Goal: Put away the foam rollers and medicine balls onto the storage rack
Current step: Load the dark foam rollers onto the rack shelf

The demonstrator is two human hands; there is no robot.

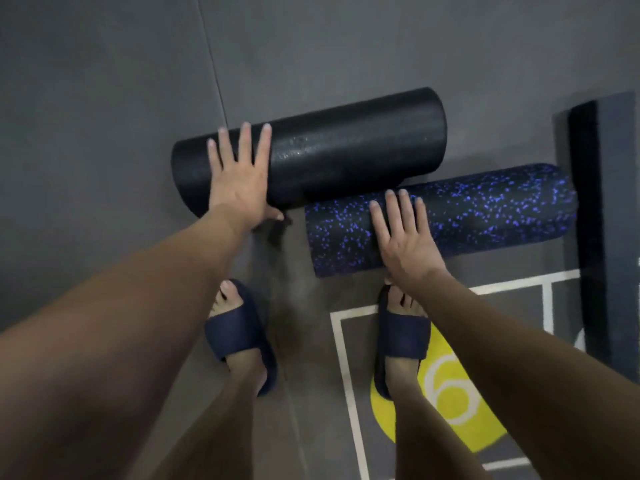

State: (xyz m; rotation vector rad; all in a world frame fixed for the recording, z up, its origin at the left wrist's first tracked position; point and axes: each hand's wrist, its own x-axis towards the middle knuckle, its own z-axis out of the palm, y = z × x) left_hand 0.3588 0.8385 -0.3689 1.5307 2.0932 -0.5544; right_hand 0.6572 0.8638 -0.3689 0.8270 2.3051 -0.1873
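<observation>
On the grey matte floor (104,98), two cylinders are shown lying nearly parallel and offset lengthwise: a smooth black foam roller (346,147) farther from the feet and a black foam roller flecked with blue (485,216) nearer them. The two appear to touch along part of their lengths.

The right end of the flecked roller reaches a dark upright slab (585,202). This slab is cut off by the frame edge and blurred, so its nature cannot be told. A yellow floor disc bearing a white "6" (446,410) is partly covered by the right foot and forearm. White floor lines (341,358) run out of the frame below.

The left hand (239,181) is laid flat on the left end of the black roller, its fingers straight and spread. Its thumb is tucked at the roller's near lower edge and is largely hidden. The right hand (405,244) is laid on the flecked roller left of its middle, with the fingers straight and close together; its thumb is not visible. Both arms are extended downward. Dark blue slide sandals (239,334) are worn on both feet, just beside the rollers.
</observation>
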